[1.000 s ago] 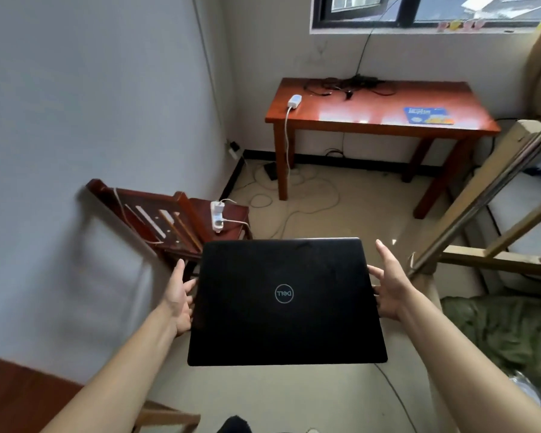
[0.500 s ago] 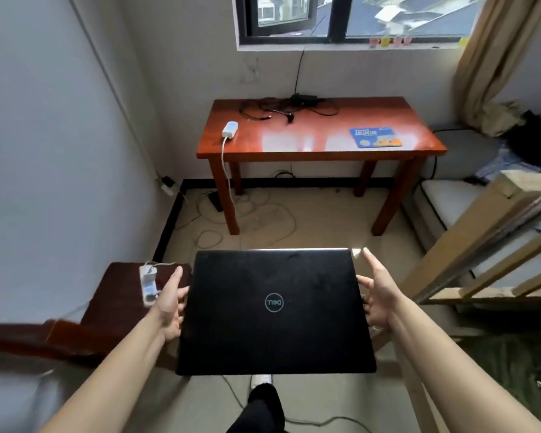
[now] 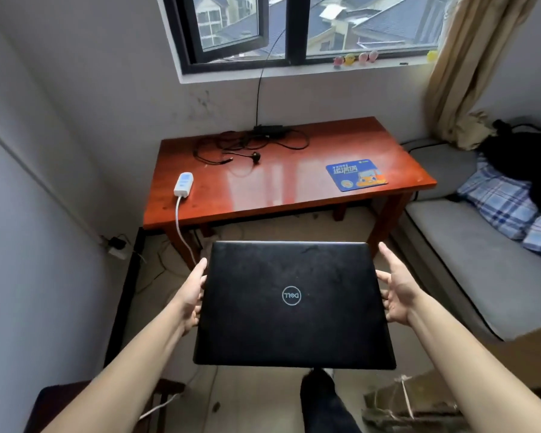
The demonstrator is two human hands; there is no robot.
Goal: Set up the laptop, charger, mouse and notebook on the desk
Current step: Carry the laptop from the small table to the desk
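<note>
Two hands on the closed laptop (image 3: 291, 304), lid up, carried flat in the air short of the desk. Your left hand (image 3: 190, 296) grips the left edge: thumb along the side, fingers tucked underneath. Your right hand (image 3: 398, 292) lies flat-palmed against the right edge with fingers spread and mostly straight, so it's more a prop than a grip. Get those fingers under before reaching forward.

Logo reads upside down to you, so the opening edge likely faces you and no turn is needed.

Desk (image 3: 294, 195) is just ahead. Aim for the bare middle, between the white adapter (image 3: 183, 182) on the left and the blue mouse pad (image 3: 356, 175) on the right. Stop short of the black charger (image 3: 267, 130) and its cable tangle at the back. Set it down level, don't drop it. Mouse and notebook aren't visible.
</note>
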